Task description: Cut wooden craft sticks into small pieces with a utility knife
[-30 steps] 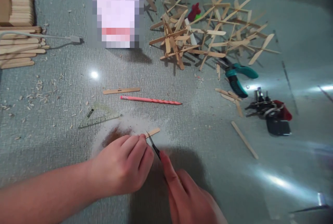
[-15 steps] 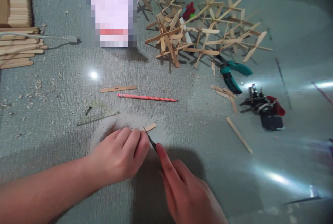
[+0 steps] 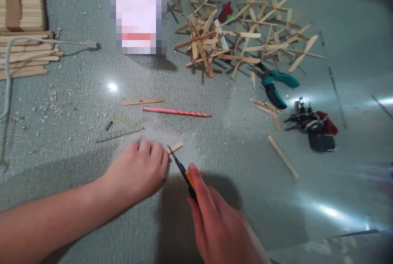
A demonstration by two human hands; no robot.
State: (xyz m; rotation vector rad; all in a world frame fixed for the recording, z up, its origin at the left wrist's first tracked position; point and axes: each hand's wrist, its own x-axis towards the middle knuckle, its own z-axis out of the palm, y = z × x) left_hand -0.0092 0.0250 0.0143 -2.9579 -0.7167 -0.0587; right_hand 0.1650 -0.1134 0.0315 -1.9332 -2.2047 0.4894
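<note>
My left hand (image 3: 141,168) is closed, pressing a wooden craft stick (image 3: 176,147) down on the table, with the stick's rounded end showing past the fingers. My right hand (image 3: 211,215) grips a utility knife (image 3: 183,170) that has a dark blade and a black and yellow handle. The blade's tip lies at the stick, just beside the left fingertips. Beyond the hands are a pink pencil (image 3: 176,112), a clear set square (image 3: 119,130) and a craft stick with a small slot (image 3: 143,101).
Several crossed-stick pieces (image 3: 202,45) pile up at the back. Green-handled pliers (image 3: 273,86), keys (image 3: 307,118) and a loose stick (image 3: 282,156) lie to the right. Bundled sticks (image 3: 30,8), a white cable (image 3: 46,40) and wood shavings (image 3: 58,100) are at left.
My left hand has drawn back slightly to the left, uncovering more of the stick. The knife's blade and yellow handle show more. The whole view has shifted a little.
</note>
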